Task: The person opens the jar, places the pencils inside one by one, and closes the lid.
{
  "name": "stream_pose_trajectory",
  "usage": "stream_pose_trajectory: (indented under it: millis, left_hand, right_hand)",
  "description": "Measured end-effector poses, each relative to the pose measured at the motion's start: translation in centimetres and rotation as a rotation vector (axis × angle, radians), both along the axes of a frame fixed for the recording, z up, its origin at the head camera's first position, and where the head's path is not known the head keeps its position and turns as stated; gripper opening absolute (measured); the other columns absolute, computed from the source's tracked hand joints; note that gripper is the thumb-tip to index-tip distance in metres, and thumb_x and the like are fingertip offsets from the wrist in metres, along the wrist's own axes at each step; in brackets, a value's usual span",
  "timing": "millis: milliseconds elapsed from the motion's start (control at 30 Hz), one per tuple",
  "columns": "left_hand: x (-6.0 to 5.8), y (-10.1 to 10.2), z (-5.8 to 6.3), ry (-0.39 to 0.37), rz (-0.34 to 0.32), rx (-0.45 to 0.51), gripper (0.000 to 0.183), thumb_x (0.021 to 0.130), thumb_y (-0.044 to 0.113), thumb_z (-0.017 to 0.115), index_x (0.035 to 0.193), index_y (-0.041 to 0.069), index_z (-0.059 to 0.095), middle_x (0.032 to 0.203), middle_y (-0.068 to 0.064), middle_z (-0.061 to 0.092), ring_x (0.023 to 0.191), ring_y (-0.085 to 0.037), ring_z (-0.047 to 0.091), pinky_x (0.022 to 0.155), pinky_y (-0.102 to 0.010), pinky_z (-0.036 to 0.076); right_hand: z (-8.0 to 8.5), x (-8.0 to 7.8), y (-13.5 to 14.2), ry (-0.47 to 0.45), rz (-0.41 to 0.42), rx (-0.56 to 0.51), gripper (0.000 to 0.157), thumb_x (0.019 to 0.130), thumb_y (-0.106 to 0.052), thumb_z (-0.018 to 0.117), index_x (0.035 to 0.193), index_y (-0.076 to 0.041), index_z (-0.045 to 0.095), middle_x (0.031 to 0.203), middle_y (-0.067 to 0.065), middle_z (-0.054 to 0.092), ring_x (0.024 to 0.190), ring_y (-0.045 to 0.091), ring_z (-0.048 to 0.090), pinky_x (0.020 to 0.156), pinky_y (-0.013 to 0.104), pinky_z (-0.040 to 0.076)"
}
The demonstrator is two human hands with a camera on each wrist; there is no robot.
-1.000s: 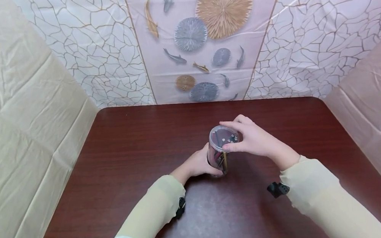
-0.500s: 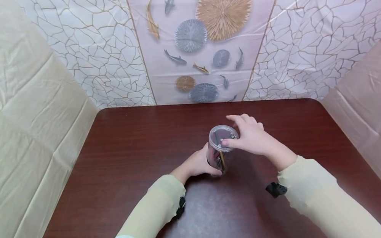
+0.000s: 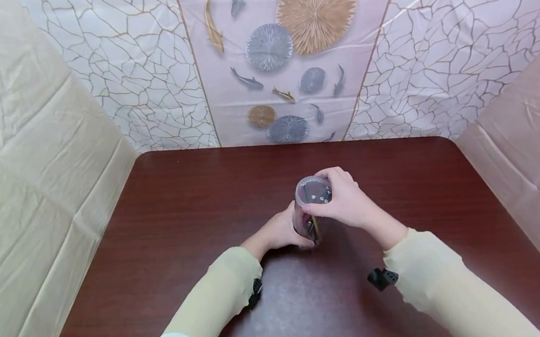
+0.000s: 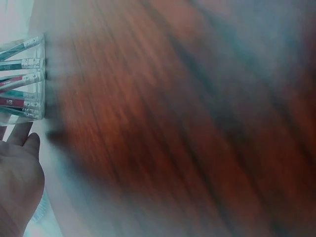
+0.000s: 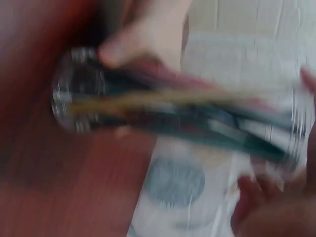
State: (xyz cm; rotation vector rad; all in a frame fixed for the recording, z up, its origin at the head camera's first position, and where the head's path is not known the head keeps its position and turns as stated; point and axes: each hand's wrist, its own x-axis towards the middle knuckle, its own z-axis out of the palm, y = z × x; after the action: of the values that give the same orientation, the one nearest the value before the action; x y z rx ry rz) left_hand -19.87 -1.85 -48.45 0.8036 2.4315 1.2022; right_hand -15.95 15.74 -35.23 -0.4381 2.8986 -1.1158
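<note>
A clear round plastic jar (image 3: 306, 220) stands upright near the middle of the table, with several pencils (image 4: 20, 78) inside. My left hand (image 3: 282, 229) grips its lower body from the left, thumb across the front. Over the top, my right hand (image 3: 343, 200) holds the clear lid (image 3: 311, 187) by its edge, thumb at the front and fingers at the back. The lid sits on the jar's mouth. In the blurred right wrist view, one long yellowish stick (image 5: 163, 98) shows among the darker pencils through the wall. Part of the lid's right side is hidden by the right hand.
The dark red-brown table (image 3: 182, 215) has a glossy surface. Patterned cloth (image 3: 149, 82) hangs behind its far edge, and plain beige cloth (image 3: 31, 175) lines the left and right sides. A black wrist device (image 3: 382, 278) sits at the right cuff.
My right hand opened off the lid at the back, turned, then came left and closed round the lid's edge again. The left hand and jar have stayed in place.
</note>
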Motion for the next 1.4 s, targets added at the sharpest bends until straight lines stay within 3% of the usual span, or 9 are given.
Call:
stream_pose_trajectory:
  millis: [167,333,467,567,733,967,1067,1233,1400]
  left_hand:
    - [-0.1,-0.1,0.2,-0.005,0.007,-0.01,0.09,0.058,0.038,0.087,0.13,0.019,0.036,0.116,0.007,0.057,0.1,-0.006,0.054,0.087,-0.025,0.042]
    - [0.0,-0.1,0.2,-0.024,-0.007,0.003,0.094,0.056,0.036,0.088,0.132,0.019,0.034,0.119,0.006,0.056,0.102,-0.007,0.053,0.089,-0.026,0.041]
    - [0.1,-0.2,-0.1,-0.023,-0.024,0.018,0.096,0.055,0.033,0.089,0.132,0.018,0.034,0.121,0.005,0.054,0.103,-0.007,0.052,0.09,-0.026,0.041]
    - [0.1,-0.1,-0.3,-0.034,-0.032,0.038,0.095,0.056,0.029,0.088,0.132,0.017,0.033,0.122,0.005,0.053,0.104,-0.007,0.052,0.091,-0.025,0.04]
    - [0.1,0.0,-0.3,-0.083,-0.034,0.077,0.093,0.059,0.025,0.088,0.131,0.015,0.03,0.122,0.003,0.049,0.106,-0.008,0.051,0.092,-0.025,0.039]
    - [0.1,-0.1,-0.2,-0.09,-0.018,0.1,0.093,0.06,0.025,0.088,0.132,0.015,0.03,0.122,0.003,0.052,0.106,-0.006,0.051,0.092,-0.024,0.04]
    - [0.1,-0.1,-0.1,-0.086,-0.016,0.096,0.095,0.06,0.025,0.087,0.135,0.016,0.029,0.123,0.004,0.052,0.106,-0.005,0.051,0.092,-0.024,0.04]
    - [0.3,0.0,-0.2,-0.102,-0.025,0.095,0.102,0.059,0.024,0.088,0.14,0.017,0.026,0.126,0.004,0.052,0.107,-0.006,0.051,0.093,-0.025,0.039]
    - [0.3,0.1,-0.2,-0.073,-0.025,0.066,0.1,0.058,0.027,0.088,0.138,0.018,0.029,0.125,0.004,0.052,0.108,-0.006,0.051,0.093,-0.025,0.038]
  right_hand:
    - [0.5,0.7,-1.1,0.027,-0.083,0.072,0.081,0.07,-0.05,0.075,0.128,-0.001,0.045,0.122,0.015,0.048,0.11,0.035,0.038,0.083,0.051,0.029]
    - [0.7,-0.7,1.1,0.004,0.183,-0.027,0.097,0.07,-0.033,0.08,0.146,-0.008,0.026,0.138,0.013,0.037,0.122,0.032,0.034,0.096,0.053,0.026]
    - [0.1,-2.3,2.9,-0.058,0.394,-0.104,0.089,0.068,-0.023,0.082,0.143,-0.012,0.035,0.138,0.008,0.035,0.123,0.023,0.033,0.098,0.045,0.031]
    - [-0.5,-2.8,3.1,-0.125,0.438,-0.156,0.081,0.069,-0.022,0.083,0.138,-0.013,0.041,0.136,0.004,0.038,0.122,0.019,0.036,0.098,0.04,0.034]
    - [-1.0,-2.1,2.2,-0.102,0.338,-0.18,0.073,0.07,-0.02,0.082,0.132,-0.011,0.044,0.129,0.004,0.044,0.116,0.02,0.042,0.096,0.039,0.036]
    - [-0.6,1.0,-1.2,0.044,-0.081,-0.024,0.074,0.07,-0.039,0.078,0.127,-0.005,0.046,0.122,0.013,0.049,0.114,0.032,0.037,0.088,0.051,0.028]
    - [-0.4,1.5,-1.8,0.039,-0.142,-0.013,0.085,0.071,-0.045,0.076,0.134,-0.001,0.04,0.128,0.017,0.046,0.119,0.035,0.035,0.088,0.053,0.026]
    - [-0.4,0.3,0.5,-0.034,0.096,-0.141,0.099,0.071,-0.028,0.082,0.147,-0.008,0.022,0.142,0.013,0.037,0.127,0.032,0.033,0.099,0.053,0.025]
    - [-0.6,-2.2,2.6,-0.065,0.421,-0.174,0.086,0.071,-0.016,0.082,0.143,-0.012,0.035,0.141,0.007,0.036,0.127,0.021,0.033,0.101,0.041,0.03]
